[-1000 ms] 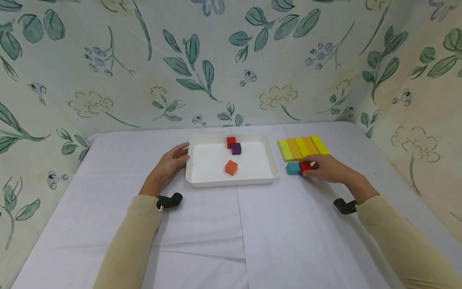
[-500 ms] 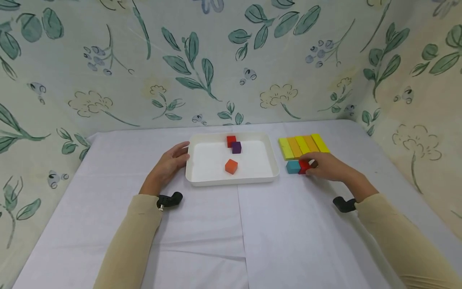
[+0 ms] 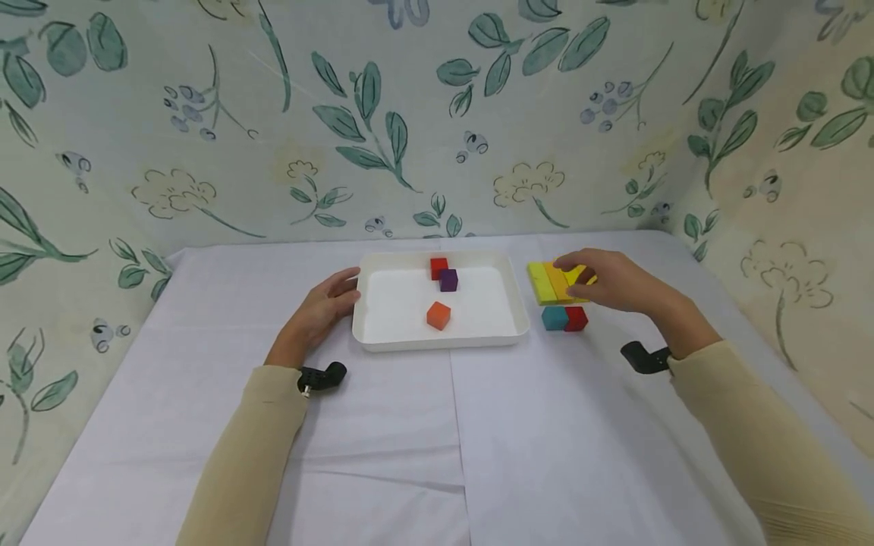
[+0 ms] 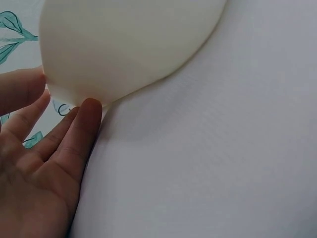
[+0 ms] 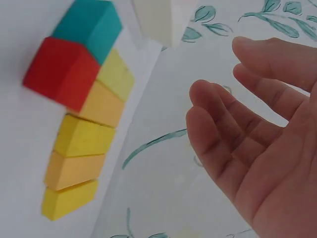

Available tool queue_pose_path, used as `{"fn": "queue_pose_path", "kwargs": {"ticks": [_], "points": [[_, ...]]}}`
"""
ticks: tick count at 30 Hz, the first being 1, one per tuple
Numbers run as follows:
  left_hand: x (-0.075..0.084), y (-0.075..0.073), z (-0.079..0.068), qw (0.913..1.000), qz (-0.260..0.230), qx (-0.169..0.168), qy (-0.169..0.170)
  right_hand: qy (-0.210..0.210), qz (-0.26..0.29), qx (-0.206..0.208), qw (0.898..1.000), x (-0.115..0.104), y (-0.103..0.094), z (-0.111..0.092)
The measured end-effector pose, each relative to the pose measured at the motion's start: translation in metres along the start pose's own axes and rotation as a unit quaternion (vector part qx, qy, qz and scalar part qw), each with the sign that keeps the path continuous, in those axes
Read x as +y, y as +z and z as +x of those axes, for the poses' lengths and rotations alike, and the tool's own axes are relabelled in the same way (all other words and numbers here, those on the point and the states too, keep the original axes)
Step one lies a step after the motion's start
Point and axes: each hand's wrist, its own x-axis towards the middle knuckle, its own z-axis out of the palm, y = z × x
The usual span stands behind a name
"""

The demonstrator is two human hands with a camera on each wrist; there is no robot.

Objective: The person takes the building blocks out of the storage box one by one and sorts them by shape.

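Note:
My left hand point(image 3: 319, 315) touches the left end of a white tray point(image 3: 440, 343) with its fingertips; in the left wrist view the fingers lie straight against the tray's outer wall point(image 4: 124, 49). Above a row of yellow and orange blocks point(image 3: 542, 284) hovers my right hand point(image 3: 617, 282), fingers loosely bent and holding nothing. Just below that row a teal cube point(image 3: 554, 318) and a red cube point(image 3: 576, 318) sit side by side, touching. The right wrist view shows the red cube point(image 5: 62, 72) and teal cube point(image 5: 91, 27) apart from the hand point(image 5: 262, 134).
Inside the tray lie a red cube point(image 3: 439, 268), a purple cube point(image 3: 448, 280) close against it, and an orange cube point(image 3: 438, 315) nearer the front. A white cloth point(image 3: 382, 440) covers the table. Behind stands a leaf-patterned curtain point(image 3: 410, 114).
My right hand has let go of the red cube beside the teal one and risen up and away over the yellow and orange blocks. The left hand stays at the tray.

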Motion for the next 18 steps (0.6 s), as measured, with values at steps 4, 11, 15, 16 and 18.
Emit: {"fn": "queue_pose_path", "kwargs": {"ticks": [4, 11, 15, 16, 18], "points": [[-0.001, 0.0, -0.001, 1.0, -0.004, -0.002, -0.004, -0.027, -0.01, -0.008, 1.0, -0.028, -0.007, 0.022], [-0.002, -0.003, 0.0, 1.0, -0.004, 0.0, 0.004, -0.032, -0.036, -0.061, 0.997, -0.082, 0.0, 0.075], [-0.002, -0.003, 0.002, 1.0, -0.004, 0.001, 0.001, -0.024, -0.043, -0.083, 0.995, -0.104, 0.013, 0.106], [-0.002, -0.003, 0.002, 1.0, -0.003, 0.001, -0.001, -0.022, -0.043, -0.089, 0.995, -0.109, 0.017, 0.112], [-0.002, -0.003, 0.003, 1.0, -0.003, 0.001, -0.002, -0.017, -0.044, -0.098, 0.994, -0.116, 0.025, 0.123]]}}
